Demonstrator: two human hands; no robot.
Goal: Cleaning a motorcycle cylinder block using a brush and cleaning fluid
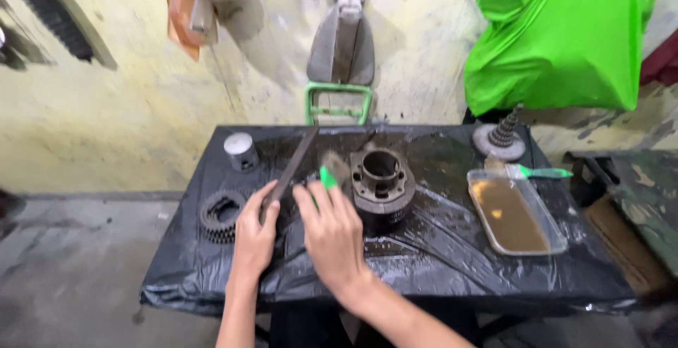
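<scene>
Left hand (254, 231) is closing its grip on the lower end of a long flat dark file (293, 164), which is angling up and away across the desk (452, 277). Right hand (332, 231) is gripping a brush with a green handle (332, 171), bristle end blurred, sitting just beside the engine cylinder (381, 178). Cylinder is standing bore-up near desk centre, fins dark and oily, just right of both hands.

Desk is wearing a black plastic sheet, wet and shiny. Toothed gear (220, 215) is lying left of the left hand, near it. Silver piston (241, 150) is standing at the far left corner. On the right, a clear tray of brownish liquid (515, 214) is sitting well apart from the cylinder; a second green-handled brush (540, 173) is lying just behind it. Round part with a coil spring (501, 139) is sitting at the far right corner. Green cloth (558, 37) is hanging against the wall behind.
</scene>
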